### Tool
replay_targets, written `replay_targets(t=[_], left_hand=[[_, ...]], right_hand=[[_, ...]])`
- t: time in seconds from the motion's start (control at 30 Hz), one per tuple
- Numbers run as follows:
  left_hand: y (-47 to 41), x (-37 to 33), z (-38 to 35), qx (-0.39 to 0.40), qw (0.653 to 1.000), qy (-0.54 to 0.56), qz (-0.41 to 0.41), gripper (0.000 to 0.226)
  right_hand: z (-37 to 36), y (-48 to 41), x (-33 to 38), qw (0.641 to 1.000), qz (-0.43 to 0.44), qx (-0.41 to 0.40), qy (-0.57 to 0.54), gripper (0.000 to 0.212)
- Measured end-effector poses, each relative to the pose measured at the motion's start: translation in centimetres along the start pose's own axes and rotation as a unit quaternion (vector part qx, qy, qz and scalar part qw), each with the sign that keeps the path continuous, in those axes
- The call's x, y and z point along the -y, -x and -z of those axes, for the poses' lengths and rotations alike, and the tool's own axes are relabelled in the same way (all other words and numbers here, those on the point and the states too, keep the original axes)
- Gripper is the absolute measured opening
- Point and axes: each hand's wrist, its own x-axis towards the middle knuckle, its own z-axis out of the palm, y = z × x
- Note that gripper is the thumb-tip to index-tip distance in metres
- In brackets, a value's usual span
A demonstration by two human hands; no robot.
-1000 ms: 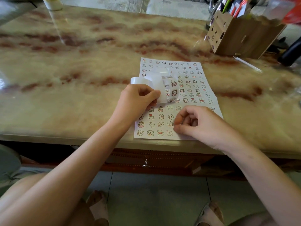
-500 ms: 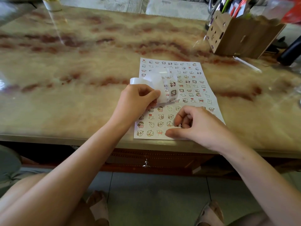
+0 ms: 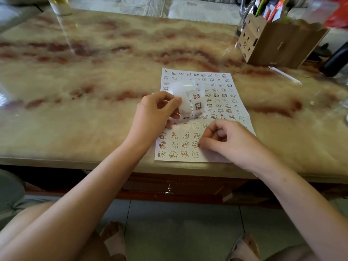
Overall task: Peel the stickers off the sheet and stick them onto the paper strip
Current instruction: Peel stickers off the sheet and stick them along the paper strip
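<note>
The white sticker sheet (image 3: 216, 87), printed with rows of small cartoon animals, lies flat near the table's front edge. Just above the sheet's left half, my left hand (image 3: 152, 117) pinches a curled white paper strip (image 3: 185, 108); the strip is blurred and a few stickers show on it. My right hand (image 3: 229, 142) rests on the sheet's lower right with its fingers curled in. Its thumb tip touches the sheet beside a sticker in the second row from the bottom. I cannot see a sticker between its fingers.
The marbled table (image 3: 94, 72) stretches far to the left and back. A wooden pen holder (image 3: 278, 44) full of pens stands at the back right, with a clear stick (image 3: 284, 74) and a black object (image 3: 335, 61) near it. A bottle (image 3: 60, 6) stands at the back left.
My left hand has lifted the strip a little, and it now looks blurred. My right thumb slid left along the sheet's lower rows, then back a little right and up.
</note>
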Motion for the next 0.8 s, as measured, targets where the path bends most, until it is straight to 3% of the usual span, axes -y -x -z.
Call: replay_targets(t=[0.1, 0.33, 0.6, 0.8], left_hand=[[-0.1, -0.5, 0.3, -0.024, 0.999, 0.013, -0.039, 0.014], [0.3, -1.1, 0.2, -0.015, 0.996, 0.066, -0.061, 0.014], [0.6, -1.3, -0.1, 0.011, 0.995, 0.077, -0.055, 0.016], [0.8, -1.6, -0.2, 0.045, 0.995, 0.083, -0.023, 0.031]], right_hand=[[-0.2, -0.1, 0.5, 0.994, 0.055, -0.054, -0.079, 0.007], [-0.8, -1.0, 1.8, 0.961, 0.173, -0.190, -0.100, 0.007], [-1.1, -1.6, 2.1, 0.950, 0.217, -0.204, -0.095, 0.008], [-0.8, -1.8, 1.9, 0.945, 0.214, -0.211, -0.127, 0.014]])
